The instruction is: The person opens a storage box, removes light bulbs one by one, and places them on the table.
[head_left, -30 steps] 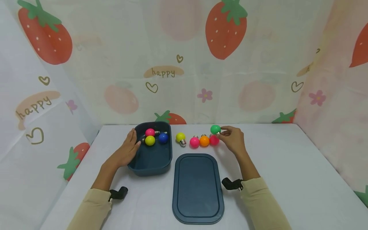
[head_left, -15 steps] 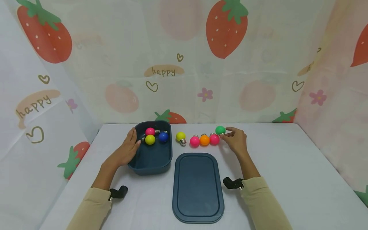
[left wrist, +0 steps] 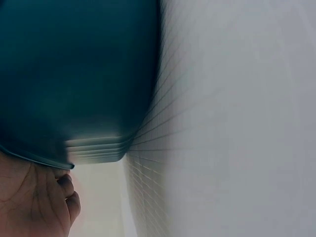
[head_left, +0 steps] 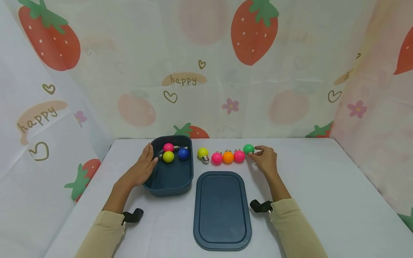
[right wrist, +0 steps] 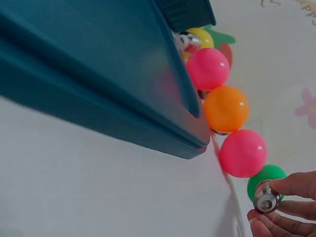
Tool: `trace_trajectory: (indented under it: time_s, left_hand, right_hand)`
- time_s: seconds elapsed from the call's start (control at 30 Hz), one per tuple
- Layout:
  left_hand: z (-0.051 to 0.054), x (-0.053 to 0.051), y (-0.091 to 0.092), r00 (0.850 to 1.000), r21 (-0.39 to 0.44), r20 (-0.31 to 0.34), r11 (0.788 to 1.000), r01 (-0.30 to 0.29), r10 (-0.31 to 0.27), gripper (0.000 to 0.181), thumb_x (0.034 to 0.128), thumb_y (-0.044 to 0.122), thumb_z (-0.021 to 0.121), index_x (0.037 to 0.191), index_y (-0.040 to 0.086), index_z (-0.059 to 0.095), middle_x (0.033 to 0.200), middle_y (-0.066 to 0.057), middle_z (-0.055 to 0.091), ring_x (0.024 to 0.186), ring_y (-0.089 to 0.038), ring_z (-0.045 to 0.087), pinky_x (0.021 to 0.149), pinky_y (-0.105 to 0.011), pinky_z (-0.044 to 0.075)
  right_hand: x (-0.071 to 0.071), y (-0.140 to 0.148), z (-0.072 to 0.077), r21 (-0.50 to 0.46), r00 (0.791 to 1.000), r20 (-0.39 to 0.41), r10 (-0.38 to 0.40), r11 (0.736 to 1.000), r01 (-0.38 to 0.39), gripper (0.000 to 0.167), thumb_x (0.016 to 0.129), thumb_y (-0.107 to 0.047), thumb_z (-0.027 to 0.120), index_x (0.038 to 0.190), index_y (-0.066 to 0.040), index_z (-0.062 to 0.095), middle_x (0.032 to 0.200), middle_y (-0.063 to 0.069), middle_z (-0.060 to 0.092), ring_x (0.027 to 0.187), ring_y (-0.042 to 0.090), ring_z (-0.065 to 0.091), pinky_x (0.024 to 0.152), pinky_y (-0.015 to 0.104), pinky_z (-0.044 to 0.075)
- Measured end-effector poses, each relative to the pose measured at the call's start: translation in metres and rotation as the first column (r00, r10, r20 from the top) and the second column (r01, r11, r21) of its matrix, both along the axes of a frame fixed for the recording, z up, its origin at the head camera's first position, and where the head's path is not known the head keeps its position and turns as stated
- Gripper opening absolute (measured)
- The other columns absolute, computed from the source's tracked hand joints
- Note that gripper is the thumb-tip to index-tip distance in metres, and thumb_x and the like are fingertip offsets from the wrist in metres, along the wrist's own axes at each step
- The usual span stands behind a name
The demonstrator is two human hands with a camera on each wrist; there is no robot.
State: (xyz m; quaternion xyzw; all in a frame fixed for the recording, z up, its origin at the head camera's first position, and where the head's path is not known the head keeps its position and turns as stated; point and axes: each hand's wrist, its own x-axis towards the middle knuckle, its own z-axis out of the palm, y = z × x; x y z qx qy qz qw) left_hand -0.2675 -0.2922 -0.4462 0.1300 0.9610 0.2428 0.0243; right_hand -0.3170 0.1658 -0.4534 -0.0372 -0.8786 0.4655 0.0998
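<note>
At the right end of a row of coloured bulbs, my right hand (head_left: pixel 266 159) pinches a green bulb (head_left: pixel 248 149) by its metal base, as the right wrist view also shows. Left of it sit a pink bulb (head_left: pixel 239 156), an orange bulb (head_left: pixel 228 157), another pink bulb (head_left: pixel 217 158) and a yellow bulb (head_left: pixel 203 153). With fingers straight, my left hand (head_left: pixel 142 167) rests against the left rim of a dark blue box (head_left: pixel 168 184). Inside the box lie a pink bulb (head_left: pixel 168 148), a yellow-green bulb (head_left: pixel 168 157) and a blue bulb (head_left: pixel 183 154).
A dark blue lid (head_left: pixel 222 211) lies flat on the white table (head_left: pixel 322 200), in front of the bulb row and between my forearms. A printed cloth (head_left: pixel 206 118) hangs behind the table's back edge. Each wrist carries a small black camera.
My right hand has moved the green bulb to the right and lower, from above the right pink bulb to beside it. The row has shifted slightly left. My left hand stays on the box.
</note>
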Motion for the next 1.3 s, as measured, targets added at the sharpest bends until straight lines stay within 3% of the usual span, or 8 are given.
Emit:
trace_trajectory:
  time_s: [0.17, 0.5, 0.8, 1.07, 1.3]
  left_hand:
    - [-0.001, -0.001, 0.0, 1.0, -0.004, 0.001, 1.0, -0.01, 0.01, 0.071, 0.1128, 0.039, 0.023, 0.158, -0.006, -0.007, 0.167, -0.024, -0.012, 0.154, -0.042, -0.007, 0.121, -0.062, 0.006]
    - [-0.004, -0.003, -0.001, 1.0, -0.006, -0.001, 1.0, 0.0, 0.0, 0.072, 0.1125, 0.041, 0.023, 0.158, -0.007, -0.008, 0.167, -0.024, -0.014, 0.154, -0.042, -0.008, 0.12, -0.063, 0.006]
    - [-0.001, 0.0, -0.001, 1.0, -0.001, 0.003, 1.0, 0.001, -0.001, 0.071, 0.1128, 0.038, 0.024, 0.158, -0.007, -0.007, 0.167, -0.024, -0.014, 0.154, -0.042, -0.008, 0.121, -0.061, 0.005]
    - [0.0, 0.0, 0.001, 1.0, -0.003, 0.007, 1.0, -0.007, 0.007, 0.07, 0.113, 0.037, 0.024, 0.158, -0.007, -0.007, 0.167, -0.023, -0.014, 0.154, -0.041, -0.008, 0.121, -0.061, 0.006]
    - [0.0, 0.001, 0.0, 1.0, -0.002, 0.01, 1.0, -0.003, 0.003, 0.071, 0.1129, 0.038, 0.024, 0.158, -0.007, -0.008, 0.167, -0.024, -0.014, 0.154, -0.042, -0.008, 0.121, -0.061, 0.005]
  right_hand:
    - [0.0, -0.001, -0.001, 0.019, 1.0, -0.005, -0.001, 1.0, 0.001, 0.044, 0.091, -0.014, 0.074, 0.127, 0.009, 0.065, 0.104, 0.028, 0.072, 0.095, 0.039, 0.069, 0.072, 0.04, 0.058]
    - [0.001, -0.002, -0.004, 0.032, 0.999, 0.032, -0.015, 0.999, 0.014, 0.044, 0.091, -0.016, 0.075, 0.126, 0.008, 0.066, 0.106, 0.028, 0.072, 0.096, 0.039, 0.068, 0.075, 0.042, 0.058]
    - [0.001, -0.003, -0.006, 0.038, 0.996, 0.09, -0.008, 0.999, 0.004, 0.049, 0.091, -0.021, 0.075, 0.129, 0.008, 0.064, 0.103, 0.025, 0.073, 0.087, 0.033, 0.071, 0.067, 0.032, 0.056]
    - [-0.001, 0.002, -0.002, 0.031, 0.996, 0.09, -0.005, 1.0, 0.002, 0.047, 0.094, -0.019, 0.071, 0.131, 0.007, 0.062, 0.107, 0.026, 0.073, 0.089, 0.033, 0.073, 0.074, 0.036, 0.059]
    - [0.001, 0.007, 0.005, 0.034, 0.998, 0.055, -0.004, 0.999, 0.002, 0.041, 0.092, -0.016, 0.071, 0.125, 0.007, 0.067, 0.111, 0.028, 0.071, 0.101, 0.039, 0.067, 0.075, 0.038, 0.057]
